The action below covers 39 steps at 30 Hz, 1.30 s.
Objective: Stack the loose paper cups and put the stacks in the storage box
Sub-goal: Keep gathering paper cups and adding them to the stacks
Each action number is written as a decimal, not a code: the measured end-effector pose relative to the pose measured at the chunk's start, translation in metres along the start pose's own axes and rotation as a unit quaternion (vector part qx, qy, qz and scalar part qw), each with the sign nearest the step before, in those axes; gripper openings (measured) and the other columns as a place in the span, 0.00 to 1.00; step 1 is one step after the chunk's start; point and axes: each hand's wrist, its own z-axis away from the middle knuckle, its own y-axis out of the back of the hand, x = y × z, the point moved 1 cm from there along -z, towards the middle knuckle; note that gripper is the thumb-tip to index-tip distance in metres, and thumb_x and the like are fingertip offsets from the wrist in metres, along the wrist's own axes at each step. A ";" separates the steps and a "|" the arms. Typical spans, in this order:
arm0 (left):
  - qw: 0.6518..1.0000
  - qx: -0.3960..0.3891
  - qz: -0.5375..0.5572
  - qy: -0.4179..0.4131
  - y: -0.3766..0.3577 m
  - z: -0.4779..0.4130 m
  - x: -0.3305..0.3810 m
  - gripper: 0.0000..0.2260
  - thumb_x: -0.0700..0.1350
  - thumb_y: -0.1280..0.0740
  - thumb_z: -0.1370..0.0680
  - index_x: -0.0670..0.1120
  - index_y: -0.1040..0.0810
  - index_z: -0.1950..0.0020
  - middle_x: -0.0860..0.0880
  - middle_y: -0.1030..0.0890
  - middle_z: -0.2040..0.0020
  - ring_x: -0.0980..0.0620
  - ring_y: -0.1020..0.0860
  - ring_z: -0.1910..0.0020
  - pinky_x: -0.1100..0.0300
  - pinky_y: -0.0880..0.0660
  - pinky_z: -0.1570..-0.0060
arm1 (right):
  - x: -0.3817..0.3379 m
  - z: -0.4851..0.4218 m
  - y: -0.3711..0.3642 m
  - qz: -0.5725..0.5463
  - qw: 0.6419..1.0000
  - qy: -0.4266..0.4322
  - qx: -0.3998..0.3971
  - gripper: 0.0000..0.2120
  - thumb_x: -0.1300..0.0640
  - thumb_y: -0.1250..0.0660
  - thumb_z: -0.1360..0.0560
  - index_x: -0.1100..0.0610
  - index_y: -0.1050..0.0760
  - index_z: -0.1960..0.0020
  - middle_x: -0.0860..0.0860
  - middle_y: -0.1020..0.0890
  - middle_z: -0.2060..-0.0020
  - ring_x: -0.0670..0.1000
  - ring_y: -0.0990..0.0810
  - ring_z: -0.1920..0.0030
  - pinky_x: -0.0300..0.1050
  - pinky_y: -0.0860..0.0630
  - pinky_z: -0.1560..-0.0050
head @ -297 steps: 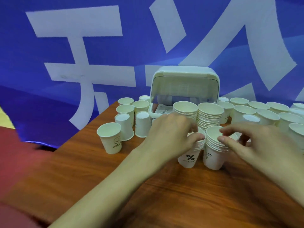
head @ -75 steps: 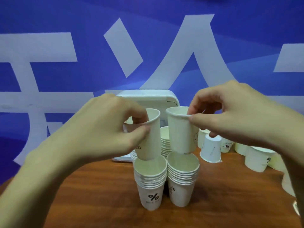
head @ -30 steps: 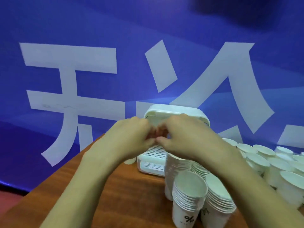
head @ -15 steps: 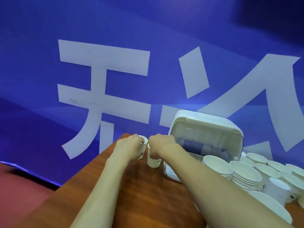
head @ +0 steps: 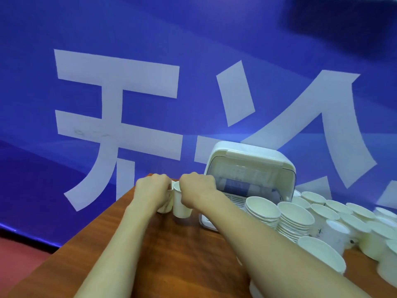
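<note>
Both hands reach to the far left corner of the wooden worktop. The right hand is closed on the rim of an upright paper cup. The left hand is wrapped around a second cup just beside it (mostly hidden by the fingers). The white storage box stands to the right with its lid raised. Stacks of cups and loose cups crowd the worktop to the right of the box.
</note>
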 end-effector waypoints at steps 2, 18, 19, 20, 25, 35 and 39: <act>1.000 -0.005 -0.027 -0.008 0.021 -0.001 0.006 0.04 0.46 0.38 0.26 0.51 0.24 0.58 0.52 0.21 0.61 0.49 0.23 0.62 0.59 0.29 0.65 | 0.004 0.013 0.018 -0.006 0.999 0.014 0.028 0.05 0.61 0.36 0.24 0.55 0.29 0.49 0.54 0.21 0.52 0.57 0.23 0.55 0.49 0.25 0.54; 0.952 0.261 -0.044 -0.154 0.196 0.095 0.141 0.05 0.47 0.35 0.31 0.46 0.24 0.64 0.48 0.27 0.72 0.42 0.28 0.73 0.63 0.46 0.73 | 0.135 0.183 0.119 -0.072 0.969 -0.046 0.230 0.10 0.54 0.36 0.30 0.50 0.21 0.50 0.48 0.17 0.55 0.57 0.21 0.52 0.46 0.27 0.60; 0.946 0.273 -0.039 -0.169 0.201 0.103 0.152 0.07 0.48 0.38 0.31 0.46 0.24 0.63 0.47 0.27 0.72 0.42 0.27 0.72 0.62 0.47 0.73 | 0.144 0.193 0.118 -0.066 0.968 -0.054 0.235 0.10 0.54 0.36 0.29 0.50 0.21 0.49 0.48 0.16 0.55 0.57 0.21 0.52 0.47 0.27 0.60; 0.942 0.279 -0.033 -0.182 0.206 0.110 0.162 0.09 0.48 0.40 0.32 0.46 0.24 0.63 0.47 0.26 0.72 0.42 0.27 0.71 0.62 0.46 0.73 | 0.152 0.205 0.118 -0.059 0.967 -0.061 0.242 0.10 0.53 0.36 0.29 0.50 0.21 0.49 0.48 0.16 0.56 0.57 0.20 0.52 0.47 0.27 0.60; 0.935 0.249 -0.001 -0.251 0.212 0.148 0.209 0.12 0.53 0.45 0.28 0.48 0.26 0.62 0.49 0.25 0.68 0.44 0.27 0.68 0.61 0.45 0.73 | 0.183 0.262 0.105 -0.023 0.960 -0.084 0.265 0.05 0.53 0.39 0.28 0.51 0.25 0.55 0.49 0.20 0.65 0.57 0.22 0.60 0.45 0.30 0.66; 0.943 0.194 -0.055 -0.265 0.194 0.189 0.246 0.07 0.48 0.38 0.24 0.50 0.31 0.61 0.51 0.28 0.65 0.46 0.32 0.67 0.59 0.43 0.72 | 0.190 0.313 0.063 -0.052 0.956 -0.126 0.258 0.06 0.52 0.38 0.27 0.50 0.23 0.54 0.48 0.19 0.61 0.54 0.21 0.57 0.46 0.27 0.63; 0.948 0.170 -0.049 -0.265 0.188 0.190 0.240 0.06 0.47 0.39 0.24 0.50 0.31 0.61 0.51 0.26 0.64 0.46 0.31 0.67 0.58 0.37 0.69 | 0.193 0.314 0.055 -0.073 0.956 -0.129 0.254 0.07 0.52 0.38 0.27 0.50 0.23 0.53 0.48 0.18 0.59 0.54 0.20 0.56 0.49 0.24 0.61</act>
